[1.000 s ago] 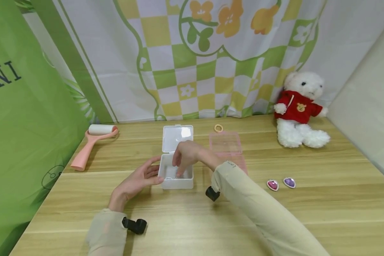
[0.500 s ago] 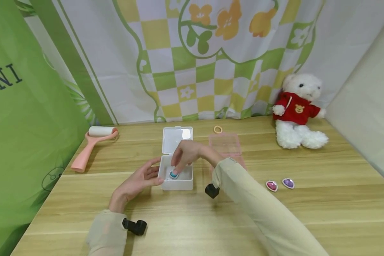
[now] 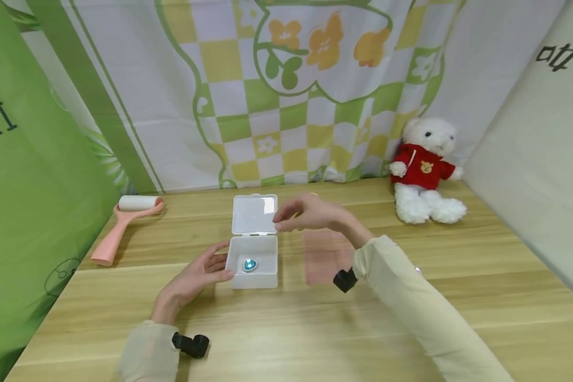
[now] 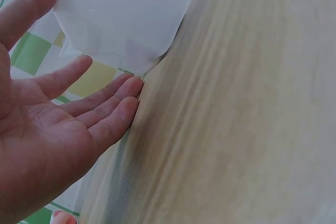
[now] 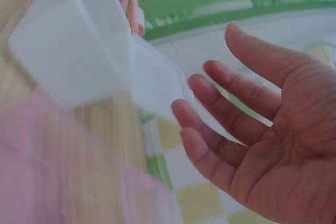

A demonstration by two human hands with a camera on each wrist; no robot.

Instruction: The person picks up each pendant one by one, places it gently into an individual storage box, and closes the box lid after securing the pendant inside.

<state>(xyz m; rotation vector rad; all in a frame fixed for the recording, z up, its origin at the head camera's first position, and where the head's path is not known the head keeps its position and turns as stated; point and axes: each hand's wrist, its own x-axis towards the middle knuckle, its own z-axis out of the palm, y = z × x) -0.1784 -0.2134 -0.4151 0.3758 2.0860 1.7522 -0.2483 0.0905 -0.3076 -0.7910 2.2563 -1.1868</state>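
A white plastic box (image 3: pixel 254 281) stands with its lid (image 3: pixel 248 215) tipped back. Inside lies a blue heart-shaped gem (image 3: pixel 250 265) with a pale beaded border; a bit of similar beading shows near the front left wall. My left hand (image 3: pixel 196 278) rests at the box's left side, thumb by the front corner; in the left wrist view its fingers (image 4: pixel 113 114) are spread and loosely extended. Holding nothing, my right hand (image 3: pixel 312 213) hovers to the right of the lid, and the right wrist view shows its fingers (image 5: pixel 236 114) relaxed and apart.
A pink see-through box (image 3: pixel 324 260) lies right of the white one, its far part behind my right hand. A pink lint roller (image 3: pixel 116 233) is at left and a white teddy bear (image 3: pixel 425 170) sits at the back right. My right sleeve nearly covers a purple gem (image 3: pixel 417 270).
My right hand has let go of the blue gem in the white box and risen out, up and to the right. The left hand stays at the box. The head view has shifted slightly.
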